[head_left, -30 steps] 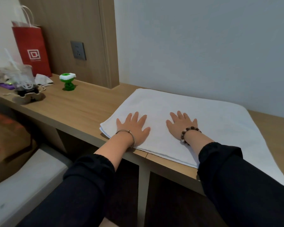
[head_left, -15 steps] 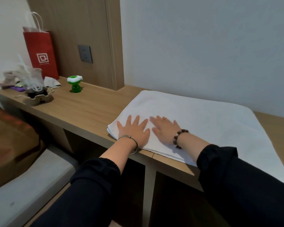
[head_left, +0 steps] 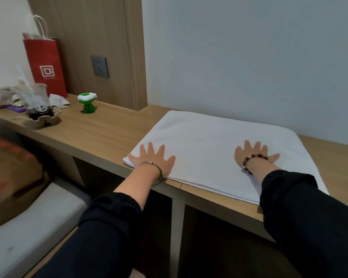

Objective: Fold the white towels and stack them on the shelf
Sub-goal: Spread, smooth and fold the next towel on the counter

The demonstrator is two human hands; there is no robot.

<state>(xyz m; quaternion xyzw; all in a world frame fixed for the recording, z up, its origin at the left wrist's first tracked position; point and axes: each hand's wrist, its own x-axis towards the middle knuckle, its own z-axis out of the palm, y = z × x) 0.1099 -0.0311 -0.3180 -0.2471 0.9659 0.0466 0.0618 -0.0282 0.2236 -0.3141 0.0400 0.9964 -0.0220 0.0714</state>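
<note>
A white towel [head_left: 215, 145], folded into a broad flat rectangle, lies on the wooden shelf top [head_left: 109, 131] against the wall. My left hand [head_left: 152, 157] presses flat on its near left corner, fingers spread, a silver bangle on the wrist. Further right, my right hand [head_left: 256, 155] lies flat on the towel with fingers spread and a bead bracelet at the wrist. Both hands are open and hold nothing.
At the far left of the shelf stand a red paper bag [head_left: 45, 63], a plastic cup in a paper holder [head_left: 38, 109] and a small green toy [head_left: 87, 103]. A wall socket [head_left: 99, 66] sits on the wood panel. Open compartments lie under the shelf; a grey cushion [head_left: 30, 221] is lower left.
My right hand slid right across the towel, away from my left hand, which stayed at the near left corner. The view shifted slightly.
</note>
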